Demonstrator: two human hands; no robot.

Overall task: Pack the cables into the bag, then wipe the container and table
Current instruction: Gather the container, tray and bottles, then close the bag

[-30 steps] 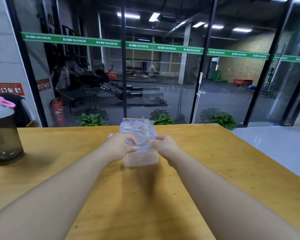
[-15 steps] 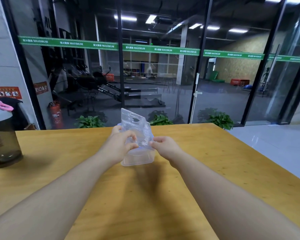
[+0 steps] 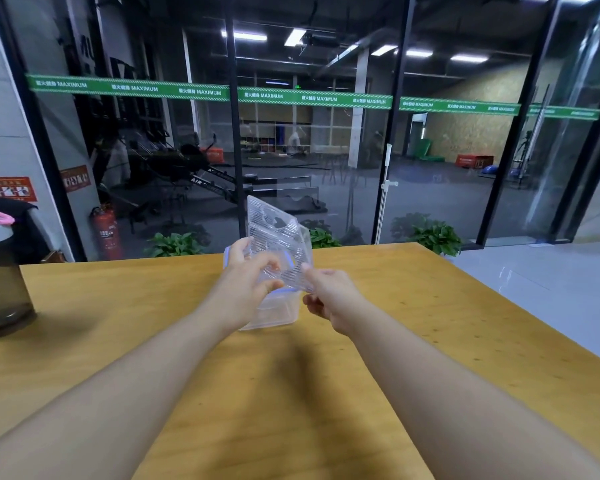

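Both hands at frame centre: left hand [image 3: 248, 285] steadying container [image 3: 274, 311], right hand [image 3: 329, 299] pinching lid [image 3: 274, 233], tilted for opening.

The green band [image 3: 291, 97] across the glass repeats "MAXIMUM".
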